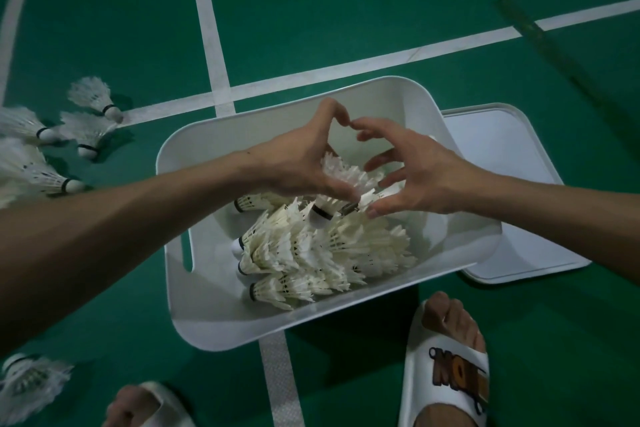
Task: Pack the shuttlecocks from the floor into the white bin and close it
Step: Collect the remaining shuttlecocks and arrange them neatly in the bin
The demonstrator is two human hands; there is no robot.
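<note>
Two hands meet over the white bin (pixel 166 163). The left hand (pixel 298 166) curls round a short stack of shuttlecocks (pixel 341 172), cork end pointing down at the pile. The right hand (pixel 420 177) has its fingers spread and bent, fingertips (pixel 374 211) at the stack's feathers. It is too blurred to tell whether it actually grips. The thumb tips of both hands nearly touch above the stack.

Below them, packed shuttlecocks (pixel 311 253) lie in nested rows on the bin's bottom, corks toward the left wall. The bin is open. Its lid (pixel 502 156) lies flat on the floor just right of it, partly hidden behind the bin's right wall.

On the green floor (pixel 346 10) to the left lie loose shuttlecocks (pixel 90 104), apart from the bin, with one more (pixel 27 381) at bottom left. Two feet in white sandals (pixel 446 374) stand by the bin's near edge.
</note>
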